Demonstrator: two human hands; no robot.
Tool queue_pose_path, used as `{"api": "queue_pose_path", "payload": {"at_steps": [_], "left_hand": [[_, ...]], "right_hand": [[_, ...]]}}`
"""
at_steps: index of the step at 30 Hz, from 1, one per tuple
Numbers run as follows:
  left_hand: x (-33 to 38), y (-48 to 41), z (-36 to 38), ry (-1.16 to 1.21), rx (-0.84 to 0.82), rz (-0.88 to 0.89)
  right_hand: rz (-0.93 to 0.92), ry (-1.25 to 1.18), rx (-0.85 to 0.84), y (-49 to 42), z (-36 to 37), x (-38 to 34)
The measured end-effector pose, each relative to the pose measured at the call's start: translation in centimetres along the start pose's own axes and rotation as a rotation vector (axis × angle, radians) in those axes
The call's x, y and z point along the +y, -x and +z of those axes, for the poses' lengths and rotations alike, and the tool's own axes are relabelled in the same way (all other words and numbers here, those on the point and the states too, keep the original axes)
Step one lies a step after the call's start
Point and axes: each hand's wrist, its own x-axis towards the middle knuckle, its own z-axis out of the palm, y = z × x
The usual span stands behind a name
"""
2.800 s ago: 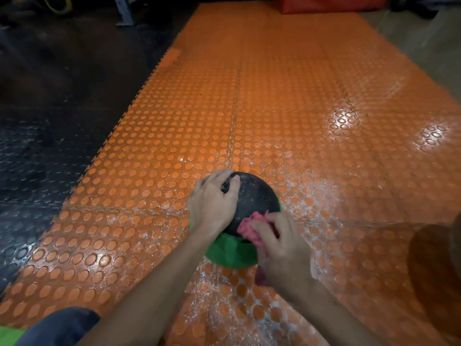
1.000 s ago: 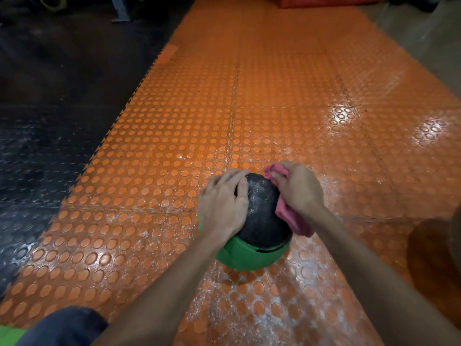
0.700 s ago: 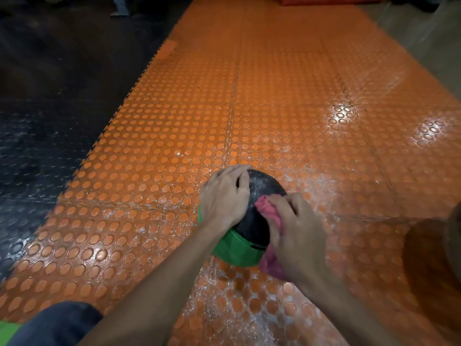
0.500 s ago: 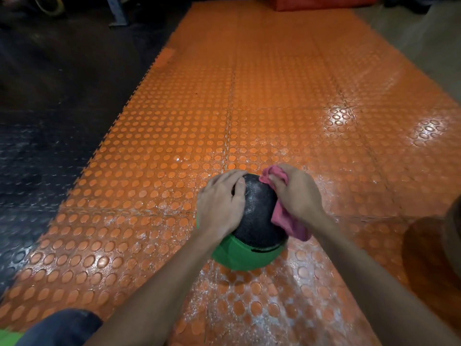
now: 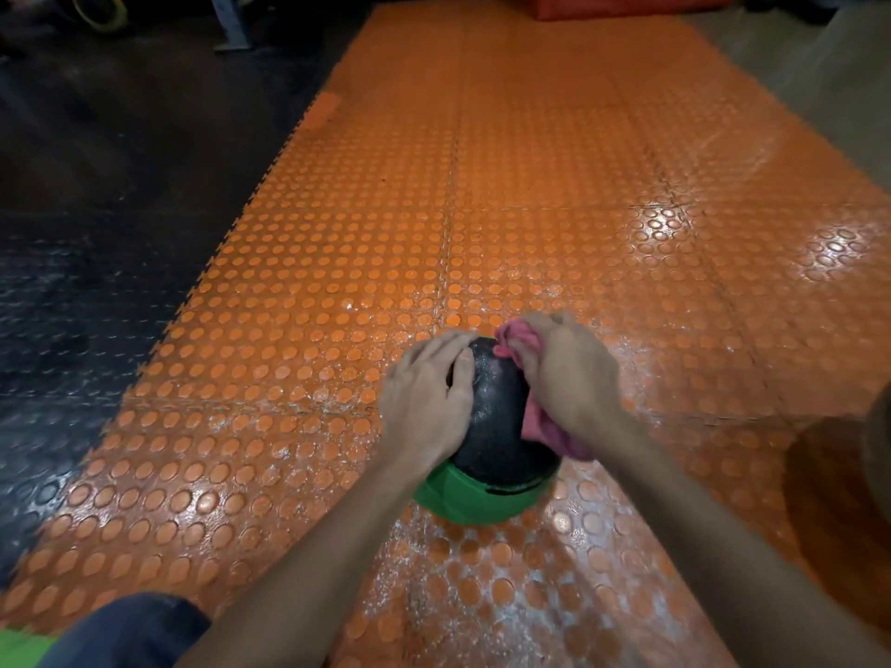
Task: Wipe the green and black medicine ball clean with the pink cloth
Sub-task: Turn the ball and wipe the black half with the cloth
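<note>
The medicine ball [image 5: 492, 426] sits on the orange studded floor mat, black side up and green part at the near bottom. My left hand [image 5: 426, 397] lies spread over the ball's left side, its fingers curved to the surface and steadying it. My right hand [image 5: 566, 378] grips the bunched pink cloth [image 5: 545, 431] and presses it against the ball's upper right side. Part of the cloth pokes out past my fingers at the ball's top; the rest hangs below my palm.
The orange mat [image 5: 530, 209] stretches far ahead, with white dusty marks around the ball. Black studded flooring [image 5: 72, 282] lies to the left. A dark round object [image 5: 848, 484] sits at the right edge. My knee [image 5: 135, 629] is at the bottom left.
My right hand has swept the cloth back and forth between the ball's near side and its top right, and now sits high on the right. The left hand stayed put.
</note>
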Motion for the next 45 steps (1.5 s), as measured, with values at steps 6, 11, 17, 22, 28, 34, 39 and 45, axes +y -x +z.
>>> {"api": "queue_pose_path", "payload": {"at_steps": [6,11,17,22,28,34,39,45], "left_hand": [[0.3,0.1,0.1,-0.003,0.015,-0.053],[0.0,0.1,-0.2,0.049,0.016,-0.029],[0.2,0.7,0.0,0.010,0.010,0.014],[0.3,1.1,0.2,0.015,0.037,0.026],[-0.3,0.1,-0.2,0.093,0.041,-0.041],[-0.6,-0.7,-0.9,0.186,-0.085,-0.033],[1.4,-2.2,0.1,0.131,-0.051,-0.149],[1.0,-2.3,-0.4,0.145,-0.094,-0.219]], "right_hand": [[-0.001,0.049,-0.065,0.0,-0.7,-0.5],[-0.293,0.191,0.160,6.2,-0.8,-2.2],[0.020,0.057,-0.108,-1.2,-0.7,0.2],[0.061,-0.015,-0.022,0.4,-0.6,0.5],[-0.371,0.124,0.218,9.5,0.6,-2.4],[0.076,-0.045,0.058,1.4,-1.2,-0.3],[-0.005,0.060,0.210,2.9,-1.1,-0.2],[-0.320,0.183,0.244,9.4,1.2,-0.9]]}}
